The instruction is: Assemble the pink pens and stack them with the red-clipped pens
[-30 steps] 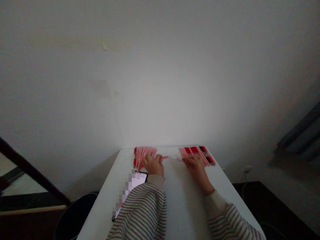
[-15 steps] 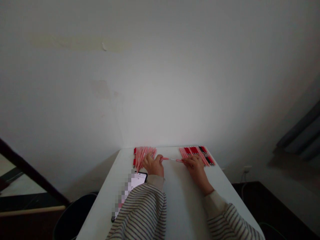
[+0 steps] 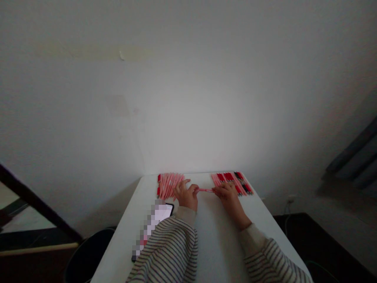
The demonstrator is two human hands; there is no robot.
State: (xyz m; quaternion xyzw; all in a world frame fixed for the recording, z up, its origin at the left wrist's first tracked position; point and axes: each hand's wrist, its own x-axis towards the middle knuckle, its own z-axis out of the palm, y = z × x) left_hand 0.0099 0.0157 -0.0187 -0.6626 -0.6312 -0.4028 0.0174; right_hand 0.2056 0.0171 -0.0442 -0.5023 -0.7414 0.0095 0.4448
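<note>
A slim pink pen [image 3: 205, 190] is held level between my two hands above the table. My left hand [image 3: 186, 197] pinches its left end with thumb and forefinger, the other fingers loosely spread. Around the right end, the fingers of my right hand [image 3: 229, 199] are closed. A bundle of pink pens [image 3: 169, 184] lies just behind and left of my left hand, with red pieces at its left edge. Behind my right hand is a second group of pens [image 3: 218, 179], pink, red and black, partly covered by the fingers.
A phone [image 3: 169, 209] lies on the white table [image 3: 212, 243] beside my left forearm, its screen partly blurred out. The wall [image 3: 200, 98] rises straight behind the table. On the floor at left stands a dark bin [image 3: 85, 255].
My left hand has moved right, toward my right hand. The pale gap between the two pink parts has closed, and they now look like one pen.
</note>
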